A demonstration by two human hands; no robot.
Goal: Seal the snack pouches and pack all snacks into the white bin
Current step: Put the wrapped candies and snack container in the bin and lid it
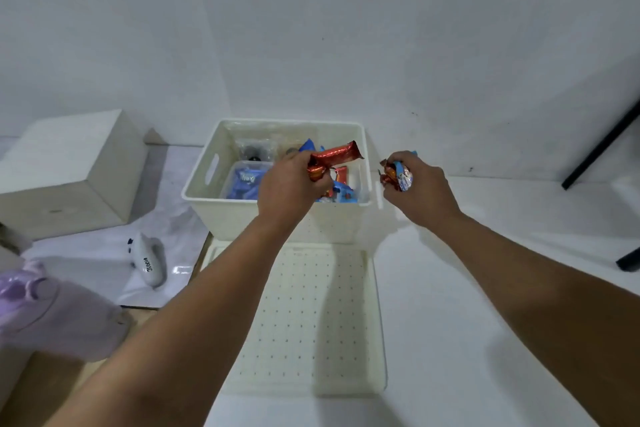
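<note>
Both hands hold snacks at the white bin [221, 199].

The left hand [289, 189] grips a red wrapper [334, 154] over the bin's opening, its long axis running up and rightward from the fist. The right hand [420, 189] clutches small wrapped snacks [398, 177] just beside the bin's right wall, above the bench [502, 288].

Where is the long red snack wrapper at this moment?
The long red wrapper is held in the left hand, above the open white bin, centre of the head view.
</note>
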